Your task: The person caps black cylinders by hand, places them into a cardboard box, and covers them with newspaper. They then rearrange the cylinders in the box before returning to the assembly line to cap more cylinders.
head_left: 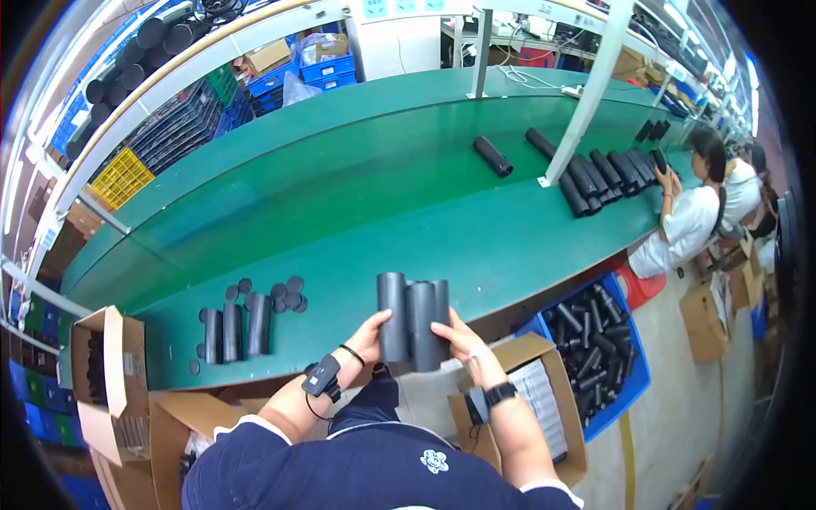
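Observation:
Several black tubes [392,319] are bunched side by side, upright, between my two hands at the front edge of the green bench [340,263]. My left hand [367,337] presses against the left side of the bunch, fingers closed on it. From the right, my right hand [463,342] grips the same tubes with the thumb across the nearest one. To the left on the bench are three more black cylinders [258,326] in a row. Small round black discs [294,285] lie scattered beside and behind them.
Open cardboard boxes [110,340] stand at the bench's left end. A cardboard box [544,408] and a blue crate [637,378] of black parts are below right. A metal post [586,102] rises by a pile of black tubes [586,183], where a co-worker [693,212] sits.

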### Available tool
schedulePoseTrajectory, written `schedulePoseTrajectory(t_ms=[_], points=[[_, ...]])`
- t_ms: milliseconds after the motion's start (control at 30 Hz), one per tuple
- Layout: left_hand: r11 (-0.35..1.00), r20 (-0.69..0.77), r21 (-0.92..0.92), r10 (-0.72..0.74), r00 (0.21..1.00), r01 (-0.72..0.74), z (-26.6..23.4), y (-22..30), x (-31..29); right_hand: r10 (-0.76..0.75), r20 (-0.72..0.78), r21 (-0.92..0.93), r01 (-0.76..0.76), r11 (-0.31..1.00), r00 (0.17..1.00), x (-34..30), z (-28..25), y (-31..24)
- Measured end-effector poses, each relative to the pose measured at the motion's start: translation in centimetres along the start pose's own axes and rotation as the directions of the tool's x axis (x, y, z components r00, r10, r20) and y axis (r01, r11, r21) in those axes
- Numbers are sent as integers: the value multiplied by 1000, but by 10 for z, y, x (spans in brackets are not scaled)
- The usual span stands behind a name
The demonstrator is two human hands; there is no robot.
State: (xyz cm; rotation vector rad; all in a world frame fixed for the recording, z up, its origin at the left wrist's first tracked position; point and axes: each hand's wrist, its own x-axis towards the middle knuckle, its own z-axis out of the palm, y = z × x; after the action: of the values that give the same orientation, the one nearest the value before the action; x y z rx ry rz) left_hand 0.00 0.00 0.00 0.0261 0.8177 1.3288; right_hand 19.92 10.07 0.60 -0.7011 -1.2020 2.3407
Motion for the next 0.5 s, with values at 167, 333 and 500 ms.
schedulePoseTrajectory(t_ms=[167, 333, 500], points=[[995, 1, -91, -36, 999, 36, -55, 127, 38, 160, -32, -41, -161, 986, 987, 152, 43, -5], [995, -71, -96, 33, 997, -40, -52, 150, 72, 239, -88, -67, -245, 967, 967, 195, 21, -34], [991, -88, -134, -23, 996, 11, -71, 159, 73, 273, -247, -135, -312, 940, 930, 207, -6, -39]])
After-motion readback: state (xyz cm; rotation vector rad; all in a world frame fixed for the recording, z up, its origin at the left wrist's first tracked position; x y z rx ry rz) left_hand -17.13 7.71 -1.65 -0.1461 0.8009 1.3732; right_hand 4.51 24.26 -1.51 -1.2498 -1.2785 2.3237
